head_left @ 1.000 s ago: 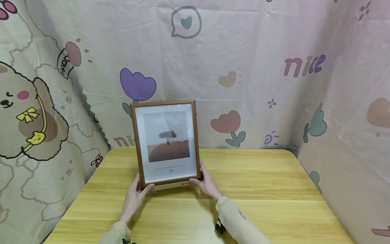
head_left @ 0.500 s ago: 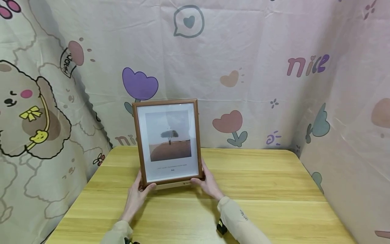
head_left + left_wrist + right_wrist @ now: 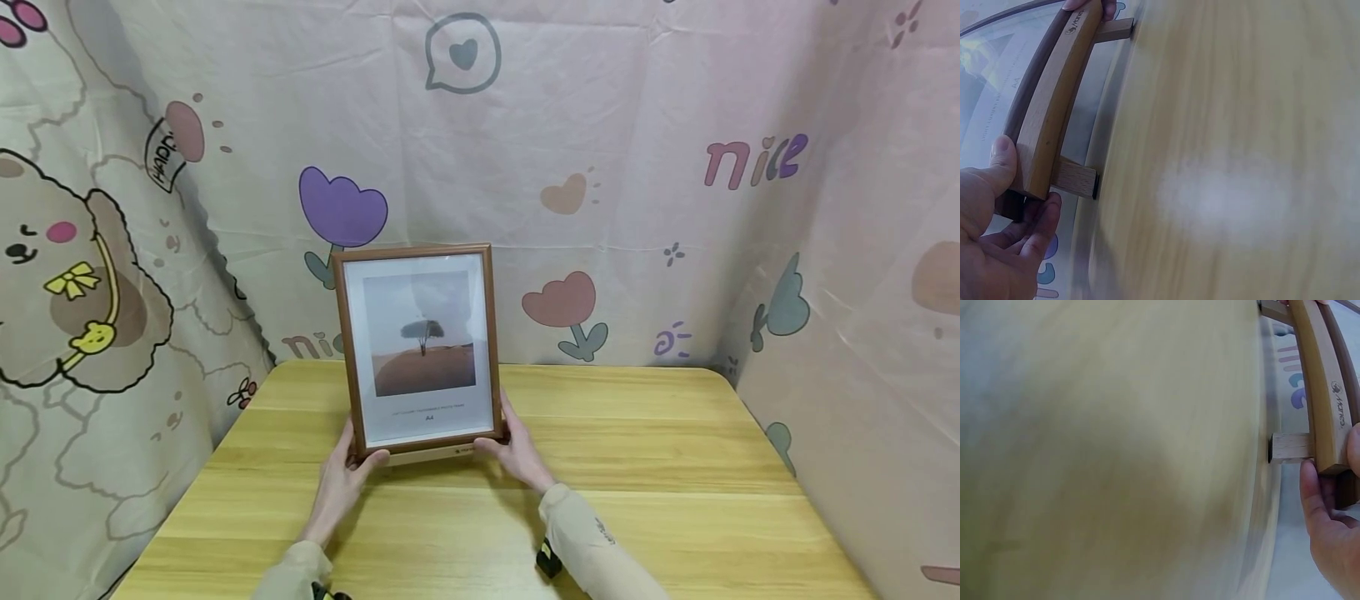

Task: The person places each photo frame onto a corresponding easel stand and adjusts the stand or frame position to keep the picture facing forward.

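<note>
A rectangular brown wooden picture frame (image 3: 423,333) is serving as the reference and is standing near upright over the left part of the yellow wood-grain surface (image 3: 645,433), its top leaning slightly left. Glazing is covering a white-bordered print of a lone tree, marked "A4". Below the frame, a pale wooden bar with a small dark logo (image 3: 1054,106) is running along the lower edge. Under the frame, two square wooden feet with dark ends (image 3: 1075,177) are projecting downward; whether they are touching the surface cannot be told.

The left hand (image 3: 343,482) is pinching the frame's lower left corner, thumb in front, fingers behind. The right hand (image 3: 517,450) is pinching the lower right corner likewise. Behind the frame, a white cartoon-printed fabric backdrop (image 3: 645,125) is hanging.
</note>
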`<act>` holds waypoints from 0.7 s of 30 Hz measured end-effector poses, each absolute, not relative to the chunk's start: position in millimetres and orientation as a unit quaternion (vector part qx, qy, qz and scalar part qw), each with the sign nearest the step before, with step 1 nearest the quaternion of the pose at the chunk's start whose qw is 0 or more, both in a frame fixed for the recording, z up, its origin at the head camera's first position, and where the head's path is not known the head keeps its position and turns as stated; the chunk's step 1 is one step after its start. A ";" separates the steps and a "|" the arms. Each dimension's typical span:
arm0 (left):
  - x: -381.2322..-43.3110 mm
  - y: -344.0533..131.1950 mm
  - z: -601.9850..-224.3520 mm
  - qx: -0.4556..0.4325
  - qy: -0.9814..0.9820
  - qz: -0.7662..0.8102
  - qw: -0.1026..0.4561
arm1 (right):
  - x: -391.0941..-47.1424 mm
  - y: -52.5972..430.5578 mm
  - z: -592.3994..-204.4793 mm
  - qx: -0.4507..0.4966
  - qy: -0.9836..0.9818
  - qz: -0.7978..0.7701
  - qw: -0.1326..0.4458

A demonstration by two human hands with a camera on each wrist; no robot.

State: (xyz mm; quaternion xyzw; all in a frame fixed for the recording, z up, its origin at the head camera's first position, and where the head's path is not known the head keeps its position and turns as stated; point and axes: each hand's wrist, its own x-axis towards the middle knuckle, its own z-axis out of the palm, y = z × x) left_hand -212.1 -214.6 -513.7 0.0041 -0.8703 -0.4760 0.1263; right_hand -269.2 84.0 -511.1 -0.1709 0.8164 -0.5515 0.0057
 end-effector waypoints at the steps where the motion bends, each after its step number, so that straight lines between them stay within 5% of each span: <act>1: -212.1 -214.2 -513.8 0.002 -0.870 -0.477 0.127 | -268.9 84.4 -510.7 -0.171 0.817 -0.551 0.005; 21: -216.7 -204.5 -514.5 -0.004 -0.864 -0.490 0.115 | -267.7 93.9 -513.1 -0.165 0.814 -0.557 -0.008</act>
